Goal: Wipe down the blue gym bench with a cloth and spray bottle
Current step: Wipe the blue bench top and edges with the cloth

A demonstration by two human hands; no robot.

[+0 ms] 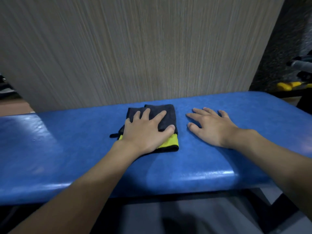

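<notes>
Now I am pressing my flat left hand (148, 130) on the folded grey-and-yellow microfibre cloth (166, 123), bracing my empty, spread right hand (211, 127) on the padded blue vinyl bench (76, 141), ideally wiping in overlapping strokes.

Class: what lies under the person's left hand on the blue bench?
A folded dark grey and yellow cloth lies flat under the left hand, on the blue bench. The cloth's middle is covered.

Streaked grey-beige wall panel (135, 48) behind; blurred yellow object (287, 85) and dark equipment (302, 65) far right.

Dim indoor light; glare on bench (50, 135) edges; wall (135, 48) motion-blurred; wide-angle edge distortion.
</notes>
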